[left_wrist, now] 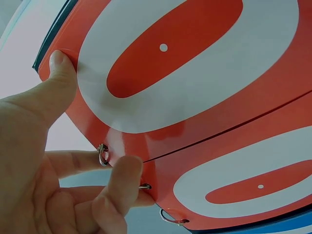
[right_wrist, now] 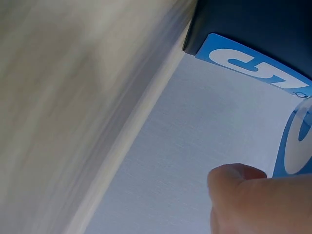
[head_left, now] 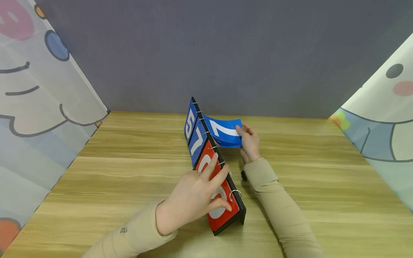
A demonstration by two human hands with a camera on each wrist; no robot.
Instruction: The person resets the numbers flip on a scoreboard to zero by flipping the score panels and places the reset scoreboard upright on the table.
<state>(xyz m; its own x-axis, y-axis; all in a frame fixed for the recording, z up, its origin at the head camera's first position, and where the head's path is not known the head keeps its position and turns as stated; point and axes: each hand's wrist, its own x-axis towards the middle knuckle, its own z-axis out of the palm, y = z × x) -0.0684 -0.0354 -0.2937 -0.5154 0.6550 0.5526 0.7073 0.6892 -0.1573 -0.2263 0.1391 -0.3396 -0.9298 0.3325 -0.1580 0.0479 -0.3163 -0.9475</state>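
Observation:
A tabletop flip scoreboard [head_left: 242,212] stands in a tent shape, with two red number cards [left_wrist: 204,107] showing 0 at its near end. Two blue cards [head_left: 189,123] are at its far end, one reading 5. My left hand [head_left: 193,193] grips the near end, thumb on the red face and some fingers past the ringed top edge. On the other side, my right hand [head_left: 251,143] pinches the outer edge of a small stack of blue number cards [head_left: 227,134], the top one showing 7. These cards stick out from their rings. The right wrist view shows only part of that hand.
The scoreboard stands on a wood-grain table [head_left: 135,161]. Behind the table rises a grey wall panel [head_left: 219,57]. Cartoon-printed sheets [head_left: 35,143] hang at both sides. A small dark object [head_left: 244,176] shows beside the right sleeve.

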